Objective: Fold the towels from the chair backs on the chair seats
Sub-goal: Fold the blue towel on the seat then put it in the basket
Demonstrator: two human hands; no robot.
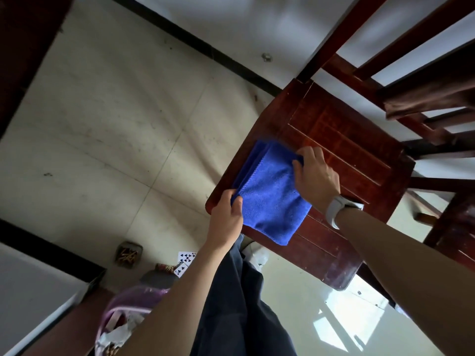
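Left fingers [237,201] curled round the near left corner of the blue towel [270,191], thumb on top, pinching the stacked edges so the layers stay lined up. Left hand [226,222] just off the edge of the seat [341,150], probably there to hold the corner in place or pull it tight. Right fingers [302,160] mostly straight and lying flat on the far right edge of the towel, pressing down, not grabbing; likely smoothing the cloth and keeping it from sliding on the slick wood. Right hand [317,178] half on towel, half over bare seat, with a white watch [336,209] at the wrist. Between the two hands, towel folded into a thick square with several layers showing along the left side, lying near the front left corner of the seat, close to the person so both arms reach it easily. Looks close to done for this one; maybe one more press or a last tidy of the edges. Farther from the right fingers, up past the seat, a brown towel [426,98] hanging over the chair back [385,55], not yet folded. Down below the left arm, on the floor [102,124], some playing cards [186,258] and a purple basket [128,304]. Dark trousers [244,304] between the arms.
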